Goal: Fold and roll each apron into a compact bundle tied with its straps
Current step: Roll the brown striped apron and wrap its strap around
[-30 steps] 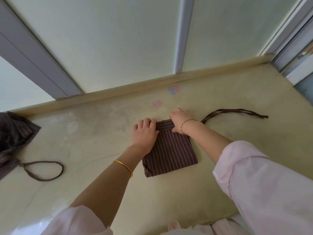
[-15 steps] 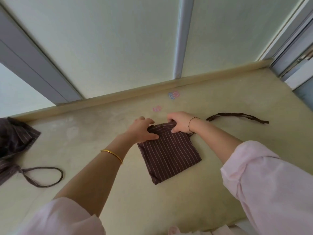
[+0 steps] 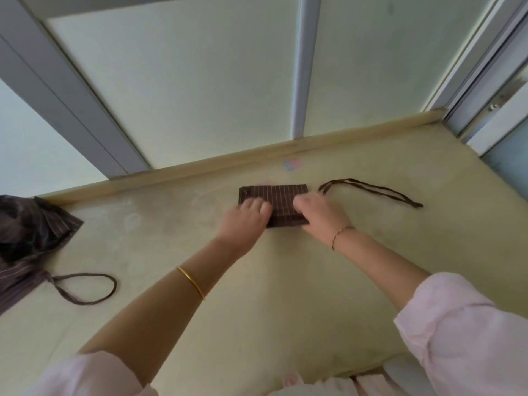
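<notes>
A brown striped apron (image 3: 281, 197) lies folded into a small rectangle on the yellow counter (image 3: 257, 295), near the back edge. My left hand (image 3: 244, 221) presses on its left near part, fingers bent over the cloth. My right hand (image 3: 321, 214) holds down its right near part. The apron's dark straps (image 3: 374, 191) trail out to the right, flat on the counter. A second brown striped apron (image 3: 31, 241) lies crumpled at the far left, with its strap loop (image 3: 85, 287) spread beside it.
A raised wooden lip (image 3: 200, 170) runs along the back of the counter under frosted window panels. Small pink and blue stickers (image 3: 292, 164) sit just behind the folded apron. A window frame corner (image 3: 485, 110) closes off the right side.
The apron was folded over away from me, from a larger square into a narrower rectangle closer to the back edge. Both hands moved forward with it and now press it down.
</notes>
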Demonstrator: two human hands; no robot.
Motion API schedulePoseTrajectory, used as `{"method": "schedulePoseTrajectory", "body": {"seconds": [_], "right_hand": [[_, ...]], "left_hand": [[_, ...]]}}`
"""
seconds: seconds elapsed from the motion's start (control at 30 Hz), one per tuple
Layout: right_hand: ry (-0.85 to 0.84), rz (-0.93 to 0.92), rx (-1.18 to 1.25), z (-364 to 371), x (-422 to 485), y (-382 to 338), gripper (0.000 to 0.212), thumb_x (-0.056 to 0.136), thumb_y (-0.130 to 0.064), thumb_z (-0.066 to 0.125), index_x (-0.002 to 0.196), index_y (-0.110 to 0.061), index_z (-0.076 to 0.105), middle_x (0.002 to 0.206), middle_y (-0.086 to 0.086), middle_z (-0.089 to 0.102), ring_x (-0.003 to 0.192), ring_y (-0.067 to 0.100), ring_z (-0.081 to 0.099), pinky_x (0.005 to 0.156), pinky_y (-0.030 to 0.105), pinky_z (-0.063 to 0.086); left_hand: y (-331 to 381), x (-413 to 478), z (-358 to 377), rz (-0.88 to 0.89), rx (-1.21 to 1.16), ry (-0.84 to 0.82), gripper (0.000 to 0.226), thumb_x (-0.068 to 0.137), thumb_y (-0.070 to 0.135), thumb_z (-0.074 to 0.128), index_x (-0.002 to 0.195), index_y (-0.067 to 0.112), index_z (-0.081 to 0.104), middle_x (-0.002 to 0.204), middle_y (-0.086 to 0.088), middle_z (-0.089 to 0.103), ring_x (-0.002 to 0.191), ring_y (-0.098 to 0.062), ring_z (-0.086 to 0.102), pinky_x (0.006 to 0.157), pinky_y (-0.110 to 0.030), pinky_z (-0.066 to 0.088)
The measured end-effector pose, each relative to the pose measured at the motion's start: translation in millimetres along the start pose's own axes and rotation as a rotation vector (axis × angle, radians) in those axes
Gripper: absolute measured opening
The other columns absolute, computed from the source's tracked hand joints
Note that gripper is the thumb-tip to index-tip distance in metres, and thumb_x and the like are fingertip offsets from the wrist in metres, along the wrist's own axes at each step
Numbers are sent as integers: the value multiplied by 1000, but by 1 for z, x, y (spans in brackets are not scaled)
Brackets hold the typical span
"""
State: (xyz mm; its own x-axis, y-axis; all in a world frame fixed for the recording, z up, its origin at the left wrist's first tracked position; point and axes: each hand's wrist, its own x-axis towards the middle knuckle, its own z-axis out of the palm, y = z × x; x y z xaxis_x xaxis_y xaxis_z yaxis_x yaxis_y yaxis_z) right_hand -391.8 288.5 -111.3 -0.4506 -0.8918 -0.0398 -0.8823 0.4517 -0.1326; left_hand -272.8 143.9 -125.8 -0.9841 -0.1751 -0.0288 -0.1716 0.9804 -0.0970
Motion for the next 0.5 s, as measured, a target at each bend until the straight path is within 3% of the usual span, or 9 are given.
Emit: {"method": "schedulePoseTrajectory", "body": {"seconds": [0.07, 0.2, 0.37, 0.43, 0.5], "right_hand": [[-152, 7, 21, 22, -18, -1, 17, 88, -18, 56, 100, -15, 44, 98, 4, 57, 83, 20, 50, 64, 31, 41], [-204, 58, 124, 27, -31, 5, 21, 88, -14, 53, 105, -18, 42, 86, 1, 55, 74, 20, 49, 64, 33, 44], [-580, 81, 302, 3, -26, 17, 27, 78, -23, 68, 101, -22, 53, 88, -4, 53, 81, 18, 53, 64, 27, 41], [-577, 117, 463, 5, -28, 23, 22, 78, -20, 70, 95, -17, 57, 88, -1, 57, 82, 19, 57, 67, 29, 46], [-471, 206, 677, 12, -29, 27, 21, 81, -19, 68, 98, -13, 58, 91, 1, 60, 86, 19, 60, 75, 31, 48]], "left_hand": [[12, -17, 18, 57, 37, -153, 31, 96, 15, 44, 126, 11, 37, 125, -8, 50, 110, -24, 52, 84, -32, 47], [22, -25, 13, 93, -9, -255, 25, 98, 17, 43, 121, 9, 38, 113, -8, 51, 100, -27, 54, 73, -35, 44], [18, -20, -21, 57, -544, -712, 15, 97, 27, 49, 105, 16, 43, 97, -2, 55, 87, -20, 56, 73, -30, 45], [14, -20, -20, -35, -772, -799, 14, 96, 26, 49, 105, 16, 47, 99, 0, 56, 91, -18, 56, 79, -29, 46], [8, -21, -12, -141, -918, -770, 17, 96, 27, 51, 107, 13, 51, 99, -1, 58, 93, -18, 58, 81, -29, 47]]}}
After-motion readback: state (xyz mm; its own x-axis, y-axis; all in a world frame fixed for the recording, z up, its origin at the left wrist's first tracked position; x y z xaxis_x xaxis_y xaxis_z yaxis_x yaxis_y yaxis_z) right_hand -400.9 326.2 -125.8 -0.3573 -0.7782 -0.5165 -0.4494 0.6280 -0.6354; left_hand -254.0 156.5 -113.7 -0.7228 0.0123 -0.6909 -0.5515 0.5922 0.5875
